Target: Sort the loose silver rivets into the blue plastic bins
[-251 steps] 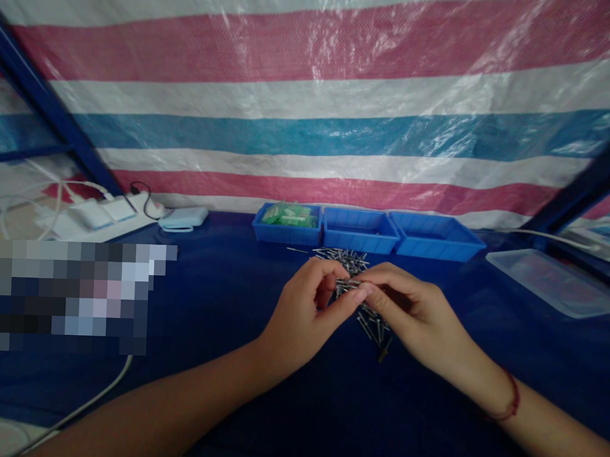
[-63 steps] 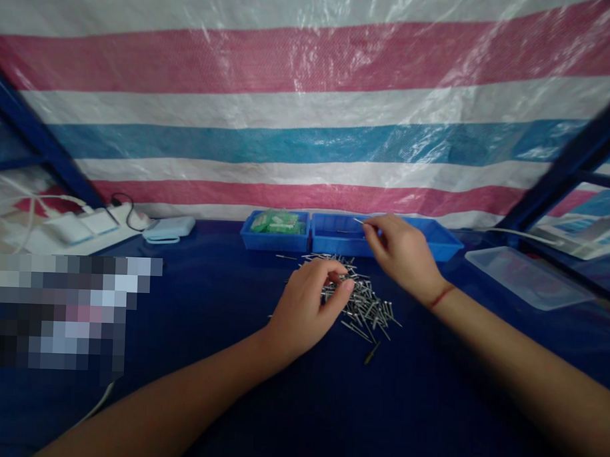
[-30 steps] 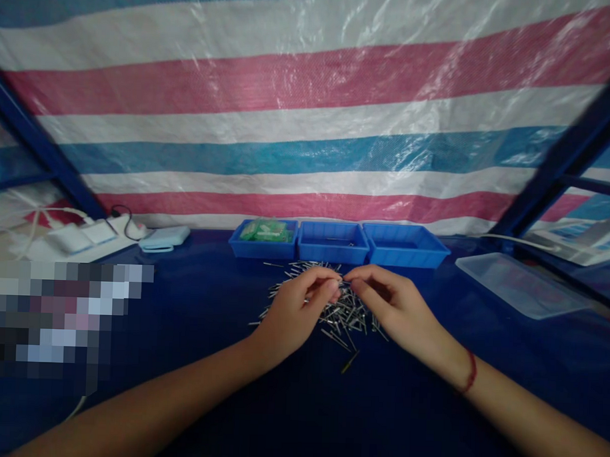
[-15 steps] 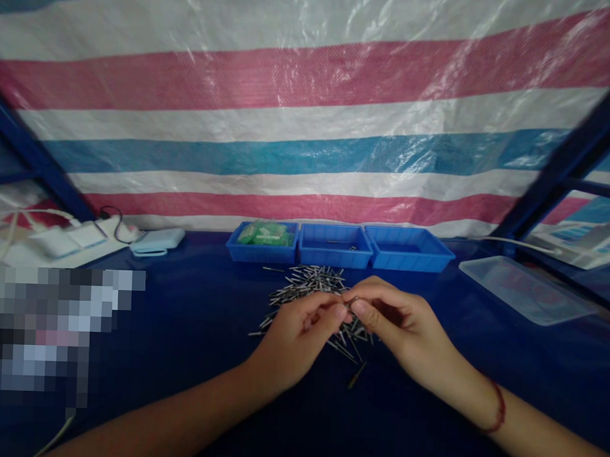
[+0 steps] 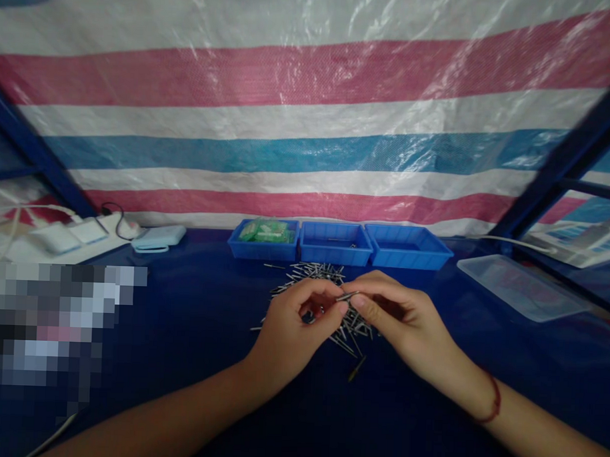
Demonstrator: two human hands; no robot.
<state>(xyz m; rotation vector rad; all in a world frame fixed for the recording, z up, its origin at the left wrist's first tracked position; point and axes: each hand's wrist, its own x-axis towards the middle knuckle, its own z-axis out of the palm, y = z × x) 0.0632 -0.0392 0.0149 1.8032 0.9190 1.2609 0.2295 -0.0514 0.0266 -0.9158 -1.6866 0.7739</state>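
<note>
A small slim metal piece (image 5: 347,296) is pinched between my two hands, above a heap of similar thin metal pieces (image 5: 313,271) on the dark blue table. My left hand (image 5: 294,325) grips its left end between thumb and fingertips, and a bit of shiny metal shows inside the curled fingers. My right hand (image 5: 412,315), with a red string on the wrist, holds the right end with thumb and forefinger. Nearer to me, a single piece with a brassy end (image 5: 354,371) lies below the heap.
Three blue bins stand behind the heap: the left bin (image 5: 263,252) holds green packets, the middle bin (image 5: 334,255) a few metal bits, beside the right bin (image 5: 409,257). A clear plastic lid (image 5: 523,289) lies right; a power strip (image 5: 94,238) and light-blue object (image 5: 159,238) lie left.
The held metal piece now shows lengthwise between my fingertips, where it was mostly covered before. My left fingers have lifted slightly and arched more.
</note>
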